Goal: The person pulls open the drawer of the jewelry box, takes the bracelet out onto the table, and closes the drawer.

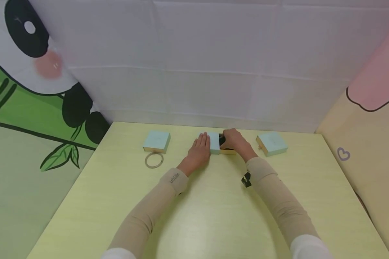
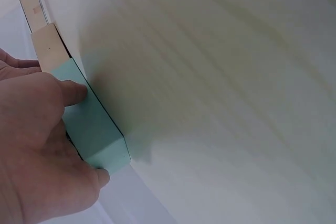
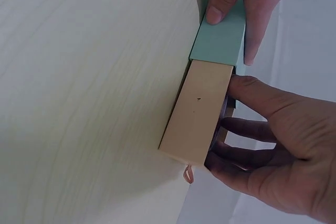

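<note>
A mint-green box [image 1: 215, 143] lies at the back middle of the table, its tan drawer [image 3: 197, 111] pulled partway out to the right. My left hand [image 1: 199, 151] holds the green sleeve, fingers over the top and thumb [image 3: 213, 15] against the front side. A fingertip of it curls at the sleeve's far end in the left wrist view. My right hand [image 1: 234, 141] reaches into the drawer from above, fingers curled around a dark curved band [image 3: 221, 120]; most of the band is hidden by the drawer wall and fingers. A small ribbon loop [image 3: 188, 174] hangs from the drawer's end.
Another mint-green box [image 1: 157, 141] stands at the back left, with a pale round bangle [image 1: 153, 160] in front of it. A third mint-green box [image 1: 272, 144] sits angled at the back right. White cloth [image 1: 210, 97] rises behind the table's back edge.
</note>
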Available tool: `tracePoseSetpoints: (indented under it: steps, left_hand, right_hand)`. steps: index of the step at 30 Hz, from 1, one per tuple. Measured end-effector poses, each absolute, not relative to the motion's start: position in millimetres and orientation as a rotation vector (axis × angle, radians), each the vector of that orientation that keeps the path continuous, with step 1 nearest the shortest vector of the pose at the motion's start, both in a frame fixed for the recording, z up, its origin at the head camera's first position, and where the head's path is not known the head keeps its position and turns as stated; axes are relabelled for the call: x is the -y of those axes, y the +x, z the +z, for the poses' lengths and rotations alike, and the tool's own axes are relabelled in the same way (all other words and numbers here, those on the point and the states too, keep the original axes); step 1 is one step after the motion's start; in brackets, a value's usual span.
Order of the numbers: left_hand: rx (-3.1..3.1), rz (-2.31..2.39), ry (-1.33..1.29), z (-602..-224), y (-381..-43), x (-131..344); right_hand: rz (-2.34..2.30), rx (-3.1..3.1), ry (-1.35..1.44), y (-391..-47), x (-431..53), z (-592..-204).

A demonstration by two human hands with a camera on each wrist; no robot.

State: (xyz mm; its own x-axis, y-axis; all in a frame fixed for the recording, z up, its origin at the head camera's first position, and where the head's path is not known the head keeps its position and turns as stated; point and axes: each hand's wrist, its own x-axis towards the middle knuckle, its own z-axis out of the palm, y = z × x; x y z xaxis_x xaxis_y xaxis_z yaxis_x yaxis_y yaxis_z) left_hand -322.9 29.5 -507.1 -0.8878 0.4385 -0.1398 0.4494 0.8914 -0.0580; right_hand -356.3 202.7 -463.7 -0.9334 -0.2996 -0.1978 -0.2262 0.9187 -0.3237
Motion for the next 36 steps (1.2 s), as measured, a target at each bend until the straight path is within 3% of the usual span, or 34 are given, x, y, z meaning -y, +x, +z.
tracePoseSetpoints:
  steps: [20, 36]
  left_hand:
    - [-3.045, -0.108, 0.84, -511.4, -329.6, -24.6]
    - [-3.041, 0.021, 0.809, -512.4, -333.9, -26.4]
  right_hand:
    - [-0.264, -2.884, -0.477, -354.8, -204.6, -451.9]
    - [-0.359, -2.947, -0.614, -317.8, -219.4, -451.7]
